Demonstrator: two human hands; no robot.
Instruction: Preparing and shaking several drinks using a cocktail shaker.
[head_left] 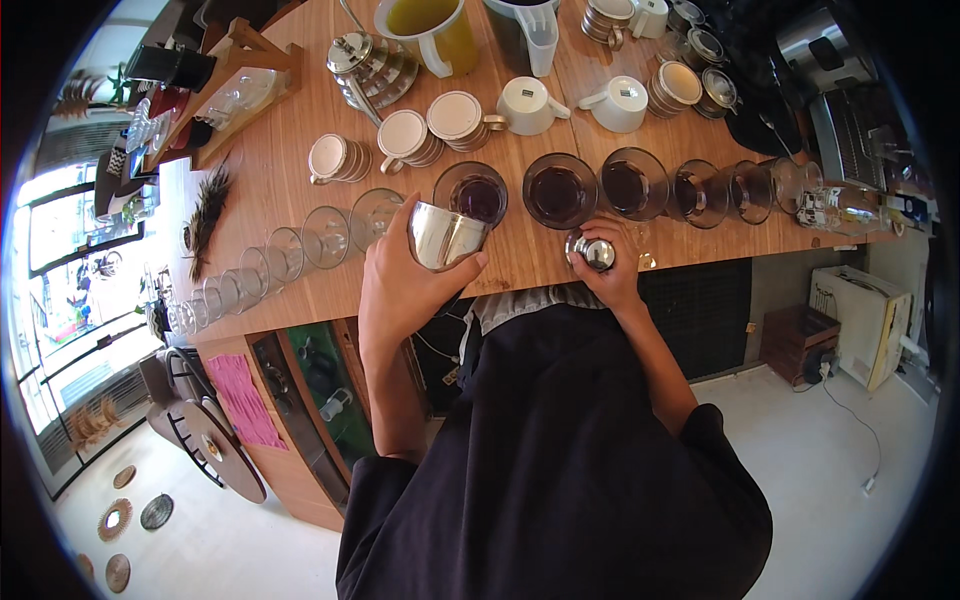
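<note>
Shiny stainless-steel cup (pixel 446 236), small and round with an open mouth, sits in the grasp of the left hand (pixel 405 280), whose fingers wrap its side and hold it tilted just above the near edge of the long wooden counter (pixel 270 170), close to the first of the dark-filled glasses. The right hand (pixel 612 272) is closed over a small rounded metal piece (pixel 594 252), which it presses against the counter's front edge; what exactly that piece is cannot be made out. The two hands are apart, with a stretch of bare counter edge between them. Just beyond the cup stands a clear glass tumbler holding dark liquid (pixel 472 193), and to its right a row of similar glasses (pixel 630 185) with dark liquid runs along the counter toward the far right. To the left of the cup, a line of empty clear glasses (pixel 300 245) curves away along the counter edge. Farther back stand several lidded metal cups with handles (pixel 405 137), two white ceramic mugs (pixel 575 103), a glass press pot with a metal frame (pixel 368 68), and a white jug of yellow liquid (pixel 428 28). The person's dark sleeves and dark garment (pixel 560 470) fill the lower middle of the view, above a pale floor (pixel 830 470).
</note>
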